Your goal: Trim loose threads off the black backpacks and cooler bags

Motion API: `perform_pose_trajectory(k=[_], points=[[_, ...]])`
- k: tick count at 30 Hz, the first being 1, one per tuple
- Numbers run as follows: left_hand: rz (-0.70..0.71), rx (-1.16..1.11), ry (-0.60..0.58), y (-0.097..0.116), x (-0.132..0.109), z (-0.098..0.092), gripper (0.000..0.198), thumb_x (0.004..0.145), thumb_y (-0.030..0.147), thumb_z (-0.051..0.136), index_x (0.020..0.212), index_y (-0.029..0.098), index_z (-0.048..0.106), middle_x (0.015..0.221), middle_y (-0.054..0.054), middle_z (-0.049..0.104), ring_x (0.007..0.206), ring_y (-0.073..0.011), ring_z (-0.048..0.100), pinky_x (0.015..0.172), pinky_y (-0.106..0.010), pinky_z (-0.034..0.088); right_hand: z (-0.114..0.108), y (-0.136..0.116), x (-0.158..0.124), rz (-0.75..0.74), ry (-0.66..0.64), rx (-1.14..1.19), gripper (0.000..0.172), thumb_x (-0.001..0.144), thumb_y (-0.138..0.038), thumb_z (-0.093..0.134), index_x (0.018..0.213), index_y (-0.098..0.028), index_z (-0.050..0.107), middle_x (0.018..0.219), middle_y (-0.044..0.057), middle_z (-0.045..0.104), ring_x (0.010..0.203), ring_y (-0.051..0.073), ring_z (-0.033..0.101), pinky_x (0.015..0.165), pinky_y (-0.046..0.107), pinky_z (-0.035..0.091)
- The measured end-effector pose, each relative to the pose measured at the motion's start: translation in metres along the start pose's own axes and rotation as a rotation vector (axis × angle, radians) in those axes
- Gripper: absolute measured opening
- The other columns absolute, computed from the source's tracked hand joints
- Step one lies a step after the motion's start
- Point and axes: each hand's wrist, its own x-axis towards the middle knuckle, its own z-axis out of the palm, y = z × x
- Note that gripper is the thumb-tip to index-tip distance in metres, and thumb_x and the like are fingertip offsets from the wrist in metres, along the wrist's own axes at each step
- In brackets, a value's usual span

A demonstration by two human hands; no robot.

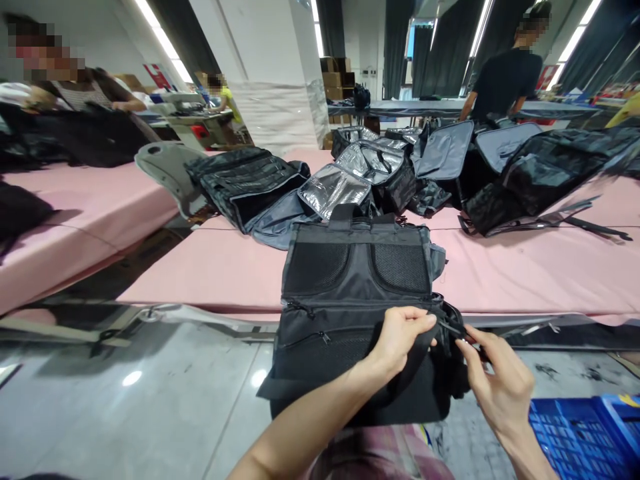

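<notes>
A black backpack (345,333) with mesh padding lies partly on the pink table edge and partly over my lap. At its right side, my left hand (403,337) pinches a narrow black strap (450,327) between thumb and fingertips. Opposite it, my right hand (500,373) is closed on the strap's other end, close to the bag's side. The exact shape of what lies under the right fingers is hidden. Short zip pulls (325,338) hang on the bag's front.
Several camouflage bags, some with silver linings (335,190), are heaped across the pink table (200,267). A grey chair back (167,175) stands at the left gap. A blue crate (570,427) sits low on the right. Other people (507,80) are in the background.
</notes>
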Motion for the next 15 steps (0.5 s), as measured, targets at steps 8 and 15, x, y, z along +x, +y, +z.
perform_pose_trajectory(k=[8, 15], points=[[-0.013, 0.015, -0.018, -0.004, 0.001, 0.003, 0.044, 0.044, 0.043, 0.083, 0.062, 0.008, 0.062, 0.052, -0.001, 0.059, 0.043, -0.0073, 0.05, 0.048, -0.021, 0.04, 0.0, 0.001, 0.004, -0.127, 0.003, -0.064, 0.017, 0.082, -0.014, 0.061, 0.098, -0.019, 0.063, 0.087, 0.004, 0.068, 0.074, 0.015, 0.062, 0.073, 0.028, 0.046], [0.028, 0.068, -0.026, -0.013, 0.004, 0.006, 0.042, 0.047, 0.042, 0.081, 0.064, 0.008, 0.064, 0.055, -0.001, 0.059, 0.046, -0.0077, 0.051, 0.051, -0.023, 0.043, -0.002, -0.003, 0.006, -0.154, 0.012, -0.118, 0.021, 0.081, -0.014, 0.062, 0.101, -0.018, 0.062, 0.089, 0.005, 0.068, 0.076, 0.017, 0.062, 0.074, 0.029, 0.046]])
